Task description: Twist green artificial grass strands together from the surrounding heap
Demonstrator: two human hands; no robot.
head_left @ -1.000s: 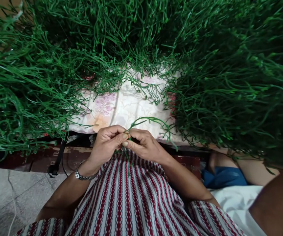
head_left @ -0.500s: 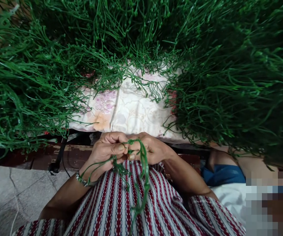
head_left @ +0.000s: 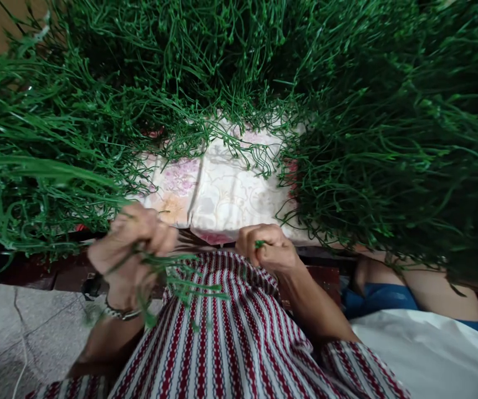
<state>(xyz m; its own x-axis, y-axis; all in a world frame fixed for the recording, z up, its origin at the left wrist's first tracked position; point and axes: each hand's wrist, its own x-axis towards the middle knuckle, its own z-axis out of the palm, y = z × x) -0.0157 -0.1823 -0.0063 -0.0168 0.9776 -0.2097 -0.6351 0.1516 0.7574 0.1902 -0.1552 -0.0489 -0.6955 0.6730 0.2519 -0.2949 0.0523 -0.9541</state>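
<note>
Thin green plastic-looking strands (head_left: 181, 277) hang from my left hand (head_left: 133, 252), whose closed fingers grip them; motion blurs it. My right hand (head_left: 268, 246) is closed to the right of it, with a small green piece (head_left: 259, 244) poking out between thumb and fingers. The two hands are apart, near the front edge of a table covered with a floral cloth (head_left: 230, 194). Large heaps of similar green strands lie on the left (head_left: 47, 133), at the back and on the right (head_left: 401, 144).
Beside me at the right are another person's bare leg and blue shorts (head_left: 384, 296), with a white cloth (head_left: 426, 349) in front. A grey tiled floor (head_left: 47, 327) with a pale cable shows at the lower left.
My hands, together before, have separated. My left hand has moved left and slightly up with the strands, and my right hand has shifted a little right, its fingers curled tighter.
</note>
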